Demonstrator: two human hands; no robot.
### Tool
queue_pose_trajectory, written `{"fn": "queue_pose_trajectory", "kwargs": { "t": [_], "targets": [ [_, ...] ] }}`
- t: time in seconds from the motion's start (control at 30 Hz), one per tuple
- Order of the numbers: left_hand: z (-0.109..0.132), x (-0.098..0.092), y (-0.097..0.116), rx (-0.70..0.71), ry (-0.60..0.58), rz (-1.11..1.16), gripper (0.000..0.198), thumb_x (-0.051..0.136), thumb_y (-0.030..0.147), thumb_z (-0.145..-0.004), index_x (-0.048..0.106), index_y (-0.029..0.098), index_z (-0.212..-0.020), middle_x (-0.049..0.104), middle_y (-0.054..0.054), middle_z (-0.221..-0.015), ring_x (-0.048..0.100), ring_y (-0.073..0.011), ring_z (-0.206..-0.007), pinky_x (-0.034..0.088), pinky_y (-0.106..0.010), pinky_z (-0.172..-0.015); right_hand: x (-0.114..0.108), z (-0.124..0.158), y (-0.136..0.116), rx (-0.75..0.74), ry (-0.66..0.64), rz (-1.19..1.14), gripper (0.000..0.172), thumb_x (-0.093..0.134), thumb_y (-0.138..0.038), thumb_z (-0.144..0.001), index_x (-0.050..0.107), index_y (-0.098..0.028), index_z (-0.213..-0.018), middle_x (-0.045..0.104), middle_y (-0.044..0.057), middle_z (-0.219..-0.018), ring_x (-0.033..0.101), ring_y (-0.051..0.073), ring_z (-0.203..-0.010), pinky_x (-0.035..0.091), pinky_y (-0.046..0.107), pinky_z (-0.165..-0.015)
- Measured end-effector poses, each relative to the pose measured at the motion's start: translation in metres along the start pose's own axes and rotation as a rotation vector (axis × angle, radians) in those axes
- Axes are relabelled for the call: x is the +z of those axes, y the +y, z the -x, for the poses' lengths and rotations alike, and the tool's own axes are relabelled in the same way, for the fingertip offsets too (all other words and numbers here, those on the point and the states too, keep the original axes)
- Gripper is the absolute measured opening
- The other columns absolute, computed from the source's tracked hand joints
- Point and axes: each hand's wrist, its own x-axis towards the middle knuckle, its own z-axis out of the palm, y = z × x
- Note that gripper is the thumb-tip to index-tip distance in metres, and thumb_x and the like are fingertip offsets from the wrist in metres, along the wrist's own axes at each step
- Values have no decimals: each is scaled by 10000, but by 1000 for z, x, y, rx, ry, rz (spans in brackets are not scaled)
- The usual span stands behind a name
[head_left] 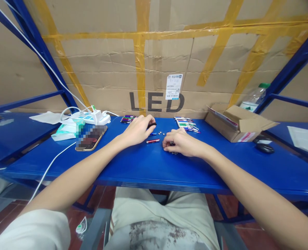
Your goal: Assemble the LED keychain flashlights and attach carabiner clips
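Here, left hand curled, touching slim black cylinder

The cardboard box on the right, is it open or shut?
Open. The cardboard box on the blue table has its flaps spread outward; its inside is hidden.

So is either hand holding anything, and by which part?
Left hand pinches a small black piece by one end. Right hand is curled palm-down; any hold cannot be told.
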Motion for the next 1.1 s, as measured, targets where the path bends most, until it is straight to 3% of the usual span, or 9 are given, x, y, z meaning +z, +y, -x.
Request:
{"fn": "queue_pose_trajectory", "kwargs": {
  "t": [0.13, 0.37, 0.63, 1.1],
  "targets": [
    [0, 2, 0, 2, -2, 10, 162, 554, 331, -1095, 616, 198, -1166, 742, -102, -1136, 641, -301, -1055, 502, -452, -942, 1, -1, -6, 44, -6, -52, 75, 697, -156, -915, 705, -206, -860, 757, 20, -891, 614, 239, -944, 321, 386, -925],
    [0, 3, 2, 4, -30, 22, 134, 549, 326, -1097, 607, 214, -1142, 743, -96, -1137, 634, -299, -1060, 494, -440, -932, 0, -2, -11, 114, -42, -104, 68, 712, -176, -878, 673, -208, -832, 717, 1, -831, 612, 232, -921, 327, 374, -919],
    [1, 3, 1, 22, -8, 8, 155, 539, 340, -1099, 610, 210, -1147, 744, -93, -1137, 645, -297, -1052, 507, -452, -931, -2, -1, -7, 96, -15, -110, 84, 727, -194, -896, 676, -210, -833, 695, -6, -814, 611, 235, -943, 333, 387, -963],
    [0, 1, 2, 15, -16, 1, 147, 531, 337, -1094, 604, 217, -1136, 751, -102, -1149, 649, -295, -1050, 512, -452, -935, -4, -1, -2, 20, 19, -120, 115, 762, -189, -907, 688, -216, -824, 745, 13, -858, 637, 232, -924, 391, 338, -872]
  ]
}}
